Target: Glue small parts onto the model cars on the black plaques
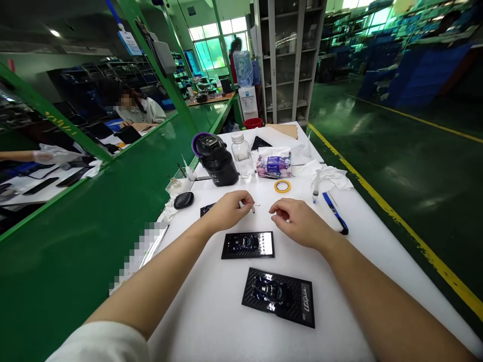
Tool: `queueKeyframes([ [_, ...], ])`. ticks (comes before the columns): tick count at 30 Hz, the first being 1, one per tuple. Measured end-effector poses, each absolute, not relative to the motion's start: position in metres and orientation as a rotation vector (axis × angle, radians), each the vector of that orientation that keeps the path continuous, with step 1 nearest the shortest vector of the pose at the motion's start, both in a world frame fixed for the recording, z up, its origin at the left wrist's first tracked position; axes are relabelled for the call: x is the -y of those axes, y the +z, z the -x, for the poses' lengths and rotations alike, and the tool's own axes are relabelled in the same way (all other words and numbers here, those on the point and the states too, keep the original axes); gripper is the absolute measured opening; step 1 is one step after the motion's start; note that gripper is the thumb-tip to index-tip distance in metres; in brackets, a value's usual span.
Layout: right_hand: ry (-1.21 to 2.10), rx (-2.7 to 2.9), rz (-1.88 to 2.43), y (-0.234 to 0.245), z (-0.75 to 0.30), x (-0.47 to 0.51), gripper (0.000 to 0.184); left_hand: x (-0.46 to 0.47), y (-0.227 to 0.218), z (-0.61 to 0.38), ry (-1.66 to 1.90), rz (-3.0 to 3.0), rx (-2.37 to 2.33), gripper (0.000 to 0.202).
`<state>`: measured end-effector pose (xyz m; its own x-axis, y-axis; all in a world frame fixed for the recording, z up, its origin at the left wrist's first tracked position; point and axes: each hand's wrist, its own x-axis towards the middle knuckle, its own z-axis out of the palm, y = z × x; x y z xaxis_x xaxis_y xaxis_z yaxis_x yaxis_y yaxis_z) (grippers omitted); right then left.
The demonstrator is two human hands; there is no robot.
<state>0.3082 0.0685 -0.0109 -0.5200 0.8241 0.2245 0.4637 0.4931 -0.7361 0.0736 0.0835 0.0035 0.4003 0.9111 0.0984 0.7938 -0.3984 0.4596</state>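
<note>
One tiny piece (254, 210) at left hand's (231, 207) fingertips (250, 202)

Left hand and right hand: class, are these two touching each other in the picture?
Apart. The head view shows it: a strip of bare white tabletop lies plainly between the left hand and the right hand.

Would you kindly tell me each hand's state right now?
Left hand: closed, pinching a tiny, thin dark piece.
Right hand: slightly open, fingers loosely curled, nothing visibly held.
</note>
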Motion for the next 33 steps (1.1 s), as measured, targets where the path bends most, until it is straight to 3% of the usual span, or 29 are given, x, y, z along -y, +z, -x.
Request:
queueKeyframes([
  [4, 0.878, 2.224, 1.067, -0.004, -0.309, -0.057, 0.018, -0.051, 0.008, -0.064, 0.663, -1.954, -1.491, 0.028],
  [7, 0.935, 2.37, 1.088, -0.002, -0.31, -0.045, 0.06, -0.031, 0.007, -0.057, 0.813, -1.653, -1.429, 0.026],
  [9, 0.9, 2.481, 1.053, -0.006, -0.307, -0.04, 0.074, -0.025, 0.005, -0.054, 0.846, -1.667, -1.532, 0.025],
  [13, 0.803, 2.48, 1.005, -0.017, -0.29, -0.034, 0.065, -0.019, 0.004, -0.058, 0.913, -1.82, -1.839, 0.02],
  [19, 0.915, 2.359, 1.072, -0.016, -0.277, -0.032, 0.058, -0.003, 0.013, -0.073, 0.969, -2.034, -1.764, 0.01],
  [25, 1.101, 1.933, 1.072, -0.007, -0.275, -0.028, 0.008, 0.003, 0.009, -0.085, 1.026, -2.157, -1.731, 0.007],
  [33, 1.261, 1.828, 1.107, -0.008, -0.272, -0.027, 0.007, 0.002, 0.007, -0.089, 0.978, -2.243, -1.693, 0.008],
])
